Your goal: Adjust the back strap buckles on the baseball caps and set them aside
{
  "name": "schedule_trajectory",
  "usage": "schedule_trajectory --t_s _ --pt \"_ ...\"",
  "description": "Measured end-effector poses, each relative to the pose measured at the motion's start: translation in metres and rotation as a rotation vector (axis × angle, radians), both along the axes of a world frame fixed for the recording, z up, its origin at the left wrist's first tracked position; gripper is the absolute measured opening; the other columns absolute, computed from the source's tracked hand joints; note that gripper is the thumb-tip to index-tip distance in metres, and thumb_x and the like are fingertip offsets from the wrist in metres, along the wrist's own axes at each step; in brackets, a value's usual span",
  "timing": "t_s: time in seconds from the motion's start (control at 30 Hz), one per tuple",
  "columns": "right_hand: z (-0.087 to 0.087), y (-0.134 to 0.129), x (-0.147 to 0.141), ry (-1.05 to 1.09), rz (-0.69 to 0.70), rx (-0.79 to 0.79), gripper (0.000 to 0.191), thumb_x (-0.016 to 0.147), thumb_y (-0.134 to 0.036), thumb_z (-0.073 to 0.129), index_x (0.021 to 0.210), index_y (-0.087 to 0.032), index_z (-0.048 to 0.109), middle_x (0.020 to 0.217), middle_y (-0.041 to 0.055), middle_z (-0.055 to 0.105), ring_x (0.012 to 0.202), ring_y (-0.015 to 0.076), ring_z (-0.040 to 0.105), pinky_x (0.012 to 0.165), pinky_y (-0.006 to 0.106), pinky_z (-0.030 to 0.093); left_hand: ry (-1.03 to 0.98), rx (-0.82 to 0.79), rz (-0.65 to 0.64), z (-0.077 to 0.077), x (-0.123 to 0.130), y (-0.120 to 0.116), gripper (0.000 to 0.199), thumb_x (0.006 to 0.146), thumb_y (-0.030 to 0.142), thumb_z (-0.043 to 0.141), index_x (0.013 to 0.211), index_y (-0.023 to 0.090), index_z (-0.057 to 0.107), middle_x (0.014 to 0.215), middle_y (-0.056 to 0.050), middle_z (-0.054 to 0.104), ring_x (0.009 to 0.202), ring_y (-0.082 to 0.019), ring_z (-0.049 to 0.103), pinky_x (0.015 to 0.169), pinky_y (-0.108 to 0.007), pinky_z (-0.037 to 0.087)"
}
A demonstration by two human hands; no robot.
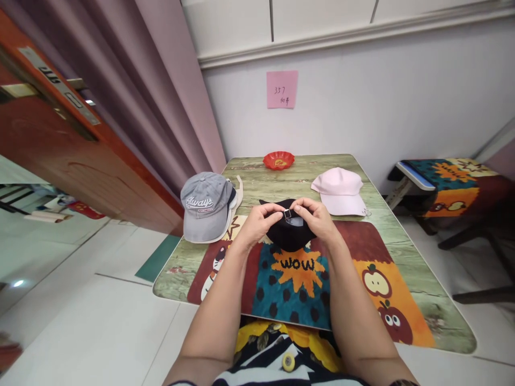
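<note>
A black cap (290, 236) is held up over the colourful mat, its back strap and small metal buckle (287, 214) facing me. My left hand (261, 222) pinches the strap on the left side of the buckle, thumb against fingers. On the buckle's right, my right hand (316, 215) grips the strap end the same way. Part of the cap is hidden behind my fingers. Left of it sits a grey cap with "Always" lettering (207, 201), stacked on a lighter one. A pale pink cap (340, 190) rests to the right.
A red scalloped dish (279, 160) stands at the far side of the wood-patterned table (257, 185). The "WOW" mat (292, 300) lies under my arms. A wooden door (80, 150) and curtain are at left, a stool (438, 177) at right.
</note>
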State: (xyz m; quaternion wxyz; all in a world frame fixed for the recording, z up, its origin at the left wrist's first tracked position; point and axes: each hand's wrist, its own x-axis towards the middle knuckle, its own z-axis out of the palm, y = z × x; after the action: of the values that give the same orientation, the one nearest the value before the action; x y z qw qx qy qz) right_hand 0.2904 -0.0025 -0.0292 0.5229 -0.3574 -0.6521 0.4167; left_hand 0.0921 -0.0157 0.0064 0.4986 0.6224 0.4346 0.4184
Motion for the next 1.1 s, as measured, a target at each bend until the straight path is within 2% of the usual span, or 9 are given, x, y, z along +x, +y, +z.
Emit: schedule_trajectory --t_s 0.2,0.4,0.57,0.67,0.73,0.8,0.87,0.97,1.1 --pt "0.000 -0.002 -0.001 0.041 -0.009 -0.005 0.023 0.091 -0.043 0.065 0.091 -0.021 0.072 0.089 0.0029 0.071 0.085 0.0195 0.064 0.080 0.032 0.050 -0.033 -0.006 0.066 -0.003 0.001 0.000 0.024 0.073 0.039 0.079 0.079 0.016 0.075 0.074 0.000 0.068 0.069 -0.013 0.056 0.069 -0.025 0.043" --pt "0.003 -0.006 -0.004 -0.056 0.078 -0.029 0.028 0.090 -0.046 0.066 0.100 -0.022 0.075 0.093 0.0043 0.074 0.087 0.0215 0.067 0.081 0.035 0.052 -0.062 0.004 0.091 -0.005 0.001 -0.001 0.024 0.070 0.038 0.083 0.076 0.016 0.074 0.072 0.000 0.069 0.069 -0.013 0.058 0.069 -0.025 0.045" --pt "0.005 -0.007 -0.007 -0.055 -0.017 0.103 0.027 0.087 -0.041 0.070 0.108 -0.025 0.073 0.104 0.0052 0.073 0.097 0.0228 0.068 0.091 0.039 0.053 -0.079 0.034 0.132 -0.010 -0.001 0.002 0.026 0.071 0.040 0.082 0.082 0.016 0.075 0.078 -0.001 0.071 0.072 -0.015 0.062 0.072 -0.026 0.048" --pt "0.005 -0.007 -0.010 -0.097 -0.124 0.231 0.013 0.087 -0.036 0.070 0.093 -0.025 0.074 0.099 0.0058 0.073 0.099 0.0234 0.067 0.094 0.040 0.052 -0.085 0.051 0.162 -0.011 0.000 0.003 0.025 0.070 0.037 0.082 0.082 0.016 0.075 0.078 -0.001 0.072 0.073 -0.015 0.063 0.073 -0.027 0.049" --pt "0.004 -0.007 -0.011 -0.120 -0.163 0.258 0.012 0.088 -0.035 0.069 0.084 -0.025 0.073 0.090 0.0055 0.072 0.092 0.0232 0.068 0.089 0.040 0.053 -0.084 0.071 0.176 -0.010 0.001 0.002 0.023 0.070 0.035 0.082 0.080 0.016 0.074 0.078 -0.001 0.072 0.073 -0.015 0.063 0.073 -0.026 0.049" --pt "0.002 -0.006 -0.011 -0.129 -0.178 0.271 0.011 0.088 -0.034 0.069 0.083 -0.025 0.073 0.092 0.0062 0.073 0.093 0.0237 0.068 0.089 0.041 0.053 -0.064 0.099 0.177 -0.009 0.003 0.001 0.022 0.071 0.035 0.082 0.079 0.016 0.074 0.076 -0.001 0.071 0.072 -0.015 0.062 0.071 -0.026 0.048" --pt "0.000 -0.005 -0.011 -0.142 -0.177 0.289 0.009 0.087 -0.033 0.069 0.085 -0.025 0.074 0.101 0.0070 0.075 0.101 0.0248 0.069 0.099 0.045 0.049 -0.010 0.142 0.176 -0.008 0.004 0.001 0.023 0.071 0.037 0.082 0.077 0.016 0.074 0.074 -0.001 0.071 0.070 -0.015 0.061 0.069 -0.026 0.047" --pt "-0.002 -0.004 -0.012 -0.190 -0.180 0.300 0.007 0.088 -0.029 0.067 0.085 -0.026 0.073 0.109 0.0057 0.076 0.110 0.0257 0.068 0.116 0.054 0.033 0.103 0.223 0.185 -0.010 0.004 0.001 0.024 0.073 0.039 0.080 0.076 0.017 0.073 0.074 -0.002 0.070 0.071 -0.016 0.061 0.068 -0.027 0.046" --pt "-0.002 -0.003 -0.016 -0.237 -0.242 0.331 0.008 0.085 -0.026 0.065 0.078 -0.026 0.069 0.106 0.0042 0.076 0.114 0.0271 0.068 0.119 0.057 0.025 0.282 0.351 0.221 -0.011 0.004 -0.001 0.018 0.074 0.031 0.079 0.086 0.020 0.070 0.081 0.000 0.070 0.076 -0.016 0.062 0.073 -0.027 0.046"
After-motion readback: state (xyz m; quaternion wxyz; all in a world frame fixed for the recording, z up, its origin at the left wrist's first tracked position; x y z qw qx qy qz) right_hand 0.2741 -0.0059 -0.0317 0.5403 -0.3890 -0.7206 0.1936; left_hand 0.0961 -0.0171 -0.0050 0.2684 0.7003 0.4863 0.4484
